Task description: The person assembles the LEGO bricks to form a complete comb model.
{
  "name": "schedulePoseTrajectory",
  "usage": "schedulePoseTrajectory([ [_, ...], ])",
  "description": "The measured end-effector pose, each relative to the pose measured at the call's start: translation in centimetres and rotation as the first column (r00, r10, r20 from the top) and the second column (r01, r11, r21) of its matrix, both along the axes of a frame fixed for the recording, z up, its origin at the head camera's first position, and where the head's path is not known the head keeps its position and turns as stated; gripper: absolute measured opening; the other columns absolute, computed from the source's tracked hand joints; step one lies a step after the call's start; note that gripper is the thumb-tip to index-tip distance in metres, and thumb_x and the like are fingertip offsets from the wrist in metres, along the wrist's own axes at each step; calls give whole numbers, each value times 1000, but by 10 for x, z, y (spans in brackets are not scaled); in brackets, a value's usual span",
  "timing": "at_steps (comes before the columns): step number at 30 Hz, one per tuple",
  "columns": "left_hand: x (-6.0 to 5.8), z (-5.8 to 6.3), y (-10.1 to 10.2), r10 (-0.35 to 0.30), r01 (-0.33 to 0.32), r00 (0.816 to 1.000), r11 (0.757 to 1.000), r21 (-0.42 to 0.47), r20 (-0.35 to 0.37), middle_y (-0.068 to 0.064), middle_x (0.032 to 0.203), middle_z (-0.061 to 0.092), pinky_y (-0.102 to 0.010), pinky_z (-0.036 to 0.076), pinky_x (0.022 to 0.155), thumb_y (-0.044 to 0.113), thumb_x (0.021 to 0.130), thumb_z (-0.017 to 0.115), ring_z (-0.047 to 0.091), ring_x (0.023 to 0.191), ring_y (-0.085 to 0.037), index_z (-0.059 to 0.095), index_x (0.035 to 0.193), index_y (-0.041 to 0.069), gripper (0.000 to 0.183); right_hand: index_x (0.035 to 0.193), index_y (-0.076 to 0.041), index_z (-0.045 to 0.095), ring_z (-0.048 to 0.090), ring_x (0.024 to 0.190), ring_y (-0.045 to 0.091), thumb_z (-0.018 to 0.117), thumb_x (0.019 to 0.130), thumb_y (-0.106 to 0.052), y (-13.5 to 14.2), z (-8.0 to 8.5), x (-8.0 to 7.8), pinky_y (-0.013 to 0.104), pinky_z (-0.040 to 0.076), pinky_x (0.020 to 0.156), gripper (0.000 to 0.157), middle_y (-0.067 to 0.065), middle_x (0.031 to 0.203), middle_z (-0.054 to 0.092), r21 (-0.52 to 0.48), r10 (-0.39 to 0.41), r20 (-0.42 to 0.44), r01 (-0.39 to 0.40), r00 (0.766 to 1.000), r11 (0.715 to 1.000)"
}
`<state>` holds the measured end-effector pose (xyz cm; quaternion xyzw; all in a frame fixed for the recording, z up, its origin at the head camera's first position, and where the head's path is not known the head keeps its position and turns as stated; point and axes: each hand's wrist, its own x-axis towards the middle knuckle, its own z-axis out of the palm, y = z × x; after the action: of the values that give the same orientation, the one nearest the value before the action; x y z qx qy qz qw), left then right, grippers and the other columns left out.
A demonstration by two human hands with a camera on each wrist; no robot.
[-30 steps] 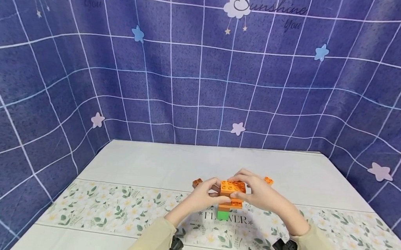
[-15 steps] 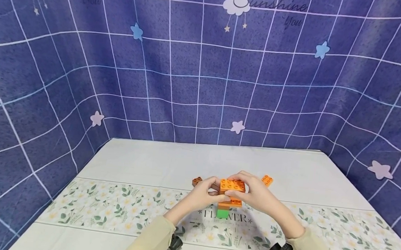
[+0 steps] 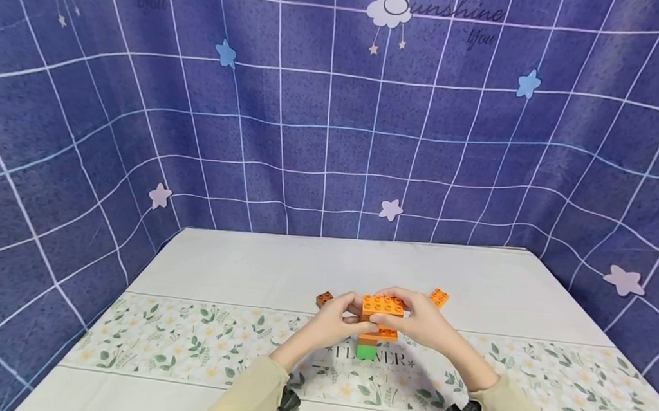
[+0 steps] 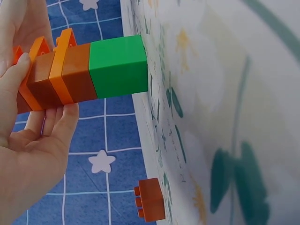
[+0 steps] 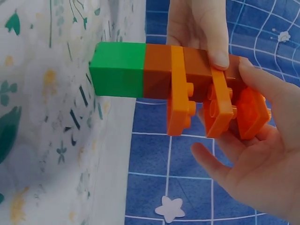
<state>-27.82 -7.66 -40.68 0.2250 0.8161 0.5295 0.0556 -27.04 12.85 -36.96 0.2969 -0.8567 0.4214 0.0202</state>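
A tower of toy building bricks stands upright on the table, a green brick (image 3: 366, 351) at its foot. Above it, brown bricks (image 5: 157, 70) alternate with orange plates (image 5: 179, 93) that jut out to one side. My left hand (image 3: 326, 321) holds the upper tower from the left, its thumb across the near side and fingers behind. From the right, my right hand (image 3: 427, 321) pinches the top orange plate (image 3: 382, 305), thumb in front and fingers at the back. In the right wrist view the right hand (image 5: 267, 168) partly covers the uppermost pieces.
A loose brown brick (image 3: 324, 298) lies behind the left hand. Beyond the right hand lies a loose orange plate (image 3: 439, 297). A flower-printed cloth (image 3: 191, 343) covers the table (image 3: 255, 258), with a blue curtain (image 3: 299, 145) behind it.
My right hand has shifted slightly left, uncovering more of the loose orange plate. The top plate looks more level on the tower. My left hand keeps its hold in place.
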Motion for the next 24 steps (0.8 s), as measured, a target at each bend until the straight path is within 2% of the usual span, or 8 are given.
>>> schedulePoseTrajectory([
  [8,1,1,0,0,0,1000,1000,-5,13,1,100,61,-19,52,82,31,81,73,59,94,-11,57,101,13,31,116,-4,60,55,71,8,69,86,-19,1,-3,-1,23,49,59,34,6,91,65,-39,13,48,-11,999,999],
  [19,-1,-1,-1,8,-9,1000,999,-49,-10,5,101,62,-20,51,87,35,81,73,58,97,-10,58,102,17,32,112,-14,61,58,71,12,71,83,-35,2,-7,-2,25,51,60,37,3,88,65,-100,20,101,-10,995,995],
  [24,-1,-1,-5,3,-3,1000,998,-65,2,4,102,63,-24,51,89,37,82,72,60,100,-12,60,103,17,32,113,-13,61,60,74,13,70,84,-34,2,-10,-2,26,53,62,37,4,92,66,-119,29,116,-15,993,993],
])
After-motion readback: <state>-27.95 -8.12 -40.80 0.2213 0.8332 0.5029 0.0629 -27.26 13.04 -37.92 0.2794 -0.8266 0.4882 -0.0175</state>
